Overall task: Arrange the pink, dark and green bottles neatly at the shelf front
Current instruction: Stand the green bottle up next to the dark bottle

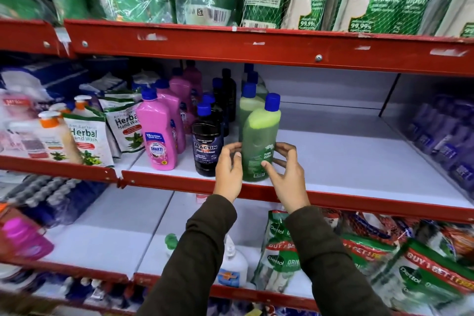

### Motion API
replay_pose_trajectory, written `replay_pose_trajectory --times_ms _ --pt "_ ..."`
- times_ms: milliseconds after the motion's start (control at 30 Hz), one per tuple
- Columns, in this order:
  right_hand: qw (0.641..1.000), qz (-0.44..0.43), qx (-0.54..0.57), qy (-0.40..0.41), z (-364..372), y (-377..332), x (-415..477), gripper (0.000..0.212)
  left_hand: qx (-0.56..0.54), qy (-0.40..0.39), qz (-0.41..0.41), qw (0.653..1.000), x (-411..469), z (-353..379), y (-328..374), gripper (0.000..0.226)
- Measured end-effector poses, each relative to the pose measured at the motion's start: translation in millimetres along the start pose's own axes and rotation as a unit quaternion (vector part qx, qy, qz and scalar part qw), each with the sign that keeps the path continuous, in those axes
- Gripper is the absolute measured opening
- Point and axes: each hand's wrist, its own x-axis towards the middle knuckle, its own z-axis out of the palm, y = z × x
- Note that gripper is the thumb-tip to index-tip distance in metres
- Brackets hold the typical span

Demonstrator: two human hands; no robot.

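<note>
Front green bottle (259, 136), prob. liquid-heavy, stiff and slick, is being clasped at lower body between curled left grip (227, 169) and right grip (286, 177).

Dark olive sleeves (205, 251), bare fingers (286, 148)

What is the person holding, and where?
The front green bottle, by its lower body: left hand on its left side, right hand on its right.

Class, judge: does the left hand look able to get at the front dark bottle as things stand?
Probably yes: the left hand holds the front green bottle; the dark bottle stands just beside it, nothing between.
</note>
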Motion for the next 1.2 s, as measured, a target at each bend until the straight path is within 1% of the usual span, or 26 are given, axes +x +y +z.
replay_pose_trajectory --times_ms 67,133,200,233,267,300,367,400,467,533,600,700,767,867,933,1000,1100,1133,1200 --pt "0.999 0.016 -0.027 -0.032 -2.3 0.4 1.5 0.049 -0.005 -0.014 -0.015 1.000 -0.6 1.1 -0.4 0.022" --pt "0.995 0.036 -0.050 -0.078 -4.1 0.5 3.8 0.062 0.001 -0.031 -0.020 0.999 -3.7 2.0 -0.7 0.023" --pt "0.991 0.041 -0.052 -0.112 -3.1 -1.9 5.1 0.075 0.000 -0.049 -0.019 0.999 -5.9 1.1 0.5 0.031" --pt "0.991 0.037 -0.045 -0.120 -1.5 -4.5 5.0 0.079 -0.001 -0.061 -0.017 0.998 -5.9 -0.4 1.6 0.038" --pt "0.991 0.036 -0.032 -0.122 0.5 -6.7 4.9 0.079 0.001 -0.077 -0.015 0.997 -5.8 -2.5 3.3 0.046" --pt "0.992 0.036 -0.019 -0.121 2.4 -8.4 4.6 0.074 0.002 -0.098 -0.015 0.995 -5.7 -5.2 5.0 0.053" --pt "0.991 0.040 -0.005 -0.125 3.4 -8.7 4.6 0.058 0.001 -0.142 -0.024 0.990 -5.7 -8.8 6.3 0.066" --pt "0.990 0.045 0.004 -0.135 2.5 -7.8 5.1 0.053 0.003 -0.153 -0.029 0.988 -5.6 -9.8 6.5 0.068" --pt "0.985 0.060 0.017 -0.163 -1.5 -7.0 7.7 0.048 -0.011 -0.148 -0.044 0.988 -4.9 -9.8 6.4 0.064" --pt "0.981 0.057 -0.006 -0.183 -6.1 -7.7 12.8 0.048 -0.058 -0.121 -0.070 0.989 -3.9 -8.5 5.5 0.051" --pt "0.983 0.037 -0.051 -0.171 -8.3 -8.5 17.9 0.051 -0.093 -0.091 -0.089 0.988 -3.4 -9.2 3.6 0.040" --pt "0.985 0.024 -0.077 -0.149 -8.7 -10.2 20.4 0.057 -0.089 -0.079 -0.095 0.988 -4.9 -10.0 4.0 0.031" --pt "0.987 0.026 -0.073 -0.138 -6.8 -11.4 18.8 0.057 -0.082 -0.076 -0.093 0.989 -6.2 -11.1 6.5 0.032" --pt "0.990 0.033 -0.068 -0.123 -5.0 -11.8 16.6 0.057 -0.085 -0.086 -0.088 0.989 -6.0 -11.7 7.7 0.050" --pt "0.991 0.040 -0.060 -0.113 -3.2 -13.0 14.1 0.060 -0.088 -0.088 -0.087 0.988 -5.4 -13.3 8.7 0.053" --pt "0.993 0.051 -0.028 -0.103 -1.0 -15.9 8.8 0.065 -0.092 -0.084 -0.086 0.988 -6.0 -14.3 11.6 0.054" --pt "0.986 0.086 0.119 -0.080 3.0 -24.3 -0.4 0.072 -0.108 -0.065 -0.077 0.989 -8.9 -14.2 16.5 0.062" --pt "0.979 0.101 0.161 -0.072 4.7 -29.3 -2.8 0.069 -0.114 -0.066 -0.067 0.989 -9.4 -13.9 17.4 0.061" --pt "0.971 0.110 0.198 -0.074 8.5 -38.4 -5.4 0.059 -0.123 -0.072 -0.059 0.988 -8.9 -12.6 16.4 0.054"
